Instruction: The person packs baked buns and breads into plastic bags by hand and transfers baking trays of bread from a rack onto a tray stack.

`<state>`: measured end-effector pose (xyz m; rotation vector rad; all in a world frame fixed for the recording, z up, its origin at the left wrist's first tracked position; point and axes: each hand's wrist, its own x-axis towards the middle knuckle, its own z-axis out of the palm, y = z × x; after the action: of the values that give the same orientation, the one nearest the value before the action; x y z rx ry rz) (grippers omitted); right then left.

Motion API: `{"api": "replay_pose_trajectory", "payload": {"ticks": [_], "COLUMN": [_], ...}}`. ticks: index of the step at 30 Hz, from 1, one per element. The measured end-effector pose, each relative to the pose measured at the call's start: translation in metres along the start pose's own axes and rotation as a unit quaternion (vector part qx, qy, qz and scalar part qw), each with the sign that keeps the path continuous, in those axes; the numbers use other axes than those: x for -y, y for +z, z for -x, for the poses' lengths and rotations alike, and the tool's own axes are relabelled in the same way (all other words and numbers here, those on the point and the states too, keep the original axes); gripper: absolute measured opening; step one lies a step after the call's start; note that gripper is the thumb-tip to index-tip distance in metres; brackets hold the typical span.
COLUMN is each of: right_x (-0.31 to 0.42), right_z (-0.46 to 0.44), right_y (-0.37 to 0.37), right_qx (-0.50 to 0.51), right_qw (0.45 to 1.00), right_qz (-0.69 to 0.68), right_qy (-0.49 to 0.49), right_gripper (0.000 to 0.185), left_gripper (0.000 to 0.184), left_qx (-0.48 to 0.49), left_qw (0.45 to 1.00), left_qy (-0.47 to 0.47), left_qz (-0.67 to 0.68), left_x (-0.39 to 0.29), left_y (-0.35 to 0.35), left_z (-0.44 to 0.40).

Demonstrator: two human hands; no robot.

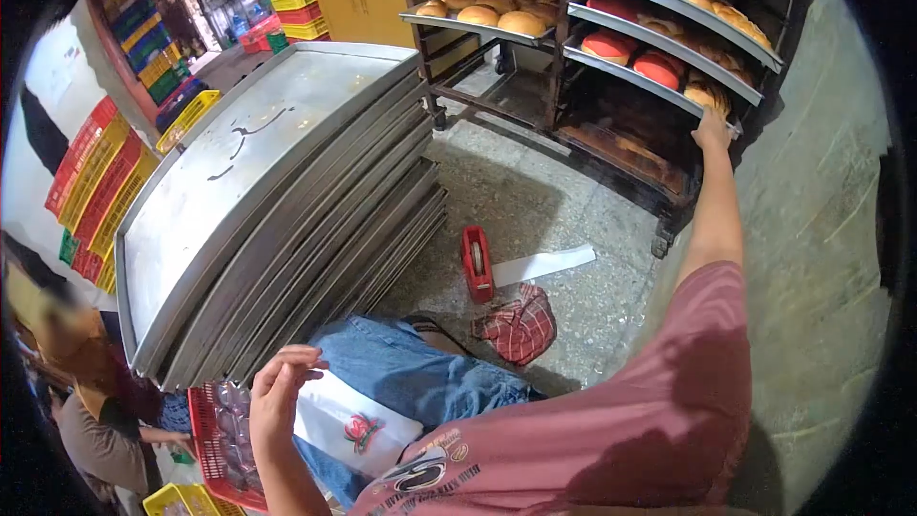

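My right arm stretches up to the rack, and my right hand (712,131) is closed on a striped brown bread (708,93) at the right front end of a tray (626,64). Red-topped round breads (659,68) lie beside it on that tray. My left hand (279,390) is raised over my lap with its fingers curled together; what they hold, if anything, is hidden. Just beside it, a white bag (349,420) with a red print lies across my denim-covered lap.
A tall stack of metal trays (258,153) stands at the left. On the floor are a red tape dispenser (477,264), a white strip (544,265) and a checked red cloth (519,325). A red basket (203,440) and another person (100,420) are at lower left.
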<state>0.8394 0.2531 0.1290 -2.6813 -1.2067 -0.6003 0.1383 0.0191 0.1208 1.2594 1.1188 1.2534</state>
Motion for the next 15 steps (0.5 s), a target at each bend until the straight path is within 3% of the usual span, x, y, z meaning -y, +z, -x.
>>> {"api": "replay_pose_trajectory", "payload": {"ticks": [2,5,8,11,12,15], "right_x": [0.005,0.002,-0.005,-0.002,0.004,0.013], "right_z": [0.001,0.012,0.046,0.114,0.139,0.206], "right_y": [-0.008,-0.003,0.000,-0.021,-0.038,-0.061], "right_qx": [-0.011,-0.133,-0.197,-0.278,-0.240,-0.259], "right_qw": [1.000,0.987,0.969,0.931,0.945,0.938], "right_qz": [0.009,0.015,-0.075,-0.151,-0.148,-0.162], "right_qy": [-0.005,-0.085,-0.128,-0.180,-0.166,-0.165], "right_gripper": [0.062,0.047,0.036,0.027,0.024,0.026], "left_gripper": [0.034,0.034,0.035,0.043,0.047,0.067], "left_qx": [0.051,0.095,0.145,0.177,0.197,0.248], "left_qw": [0.998,0.995,0.987,0.970,0.959,0.928], "left_qy": [-0.008,-0.014,-0.049,-0.101,-0.116,-0.204], "left_qz": [-0.048,-0.010,0.039,0.135,0.164,0.188], "left_x": [-0.005,0.006,0.017,0.043,0.049,0.066], "left_y": [0.004,0.015,0.038,0.079,0.096,0.155], "left_z": [-0.007,-0.022,-0.043,-0.070,-0.080,-0.108]}}
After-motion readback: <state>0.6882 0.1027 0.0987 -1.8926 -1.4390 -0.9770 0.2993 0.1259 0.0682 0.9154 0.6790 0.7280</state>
